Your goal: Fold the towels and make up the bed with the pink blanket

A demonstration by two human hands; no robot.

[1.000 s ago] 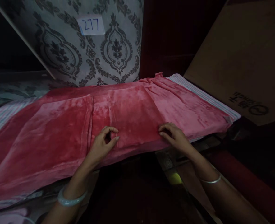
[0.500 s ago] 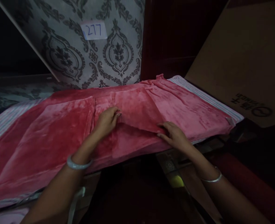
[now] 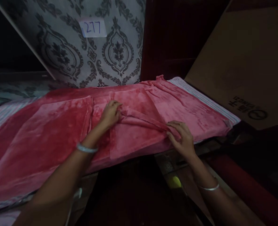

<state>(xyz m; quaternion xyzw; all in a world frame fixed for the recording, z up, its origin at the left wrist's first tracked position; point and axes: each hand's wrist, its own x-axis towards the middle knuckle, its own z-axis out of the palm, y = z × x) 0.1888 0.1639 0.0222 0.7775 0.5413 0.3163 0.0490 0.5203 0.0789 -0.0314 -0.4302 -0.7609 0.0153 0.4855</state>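
A pink plush cloth (image 3: 44,131) lies spread over a striped sheet (image 3: 207,99) on a low table. Near its middle a folded flap (image 3: 139,121) is bunched into a ridge. My left hand (image 3: 111,113) is closed on the left end of that ridge, fingers curled into the fabric. My right hand (image 3: 182,138) pinches the ridge's right end near the front edge. Both wrists wear bangles.
A patterned board (image 3: 115,53) with a paper label "277" (image 3: 92,27) leans behind the table. A large cardboard sheet (image 3: 242,62) leans at the right. Below the front edge are a dark floor and a small yellow-green object (image 3: 174,182).
My left hand has moved from the front edge up toward the middle, dragging the flap's corner back. The flat flap has become a raised fold held between both hands.
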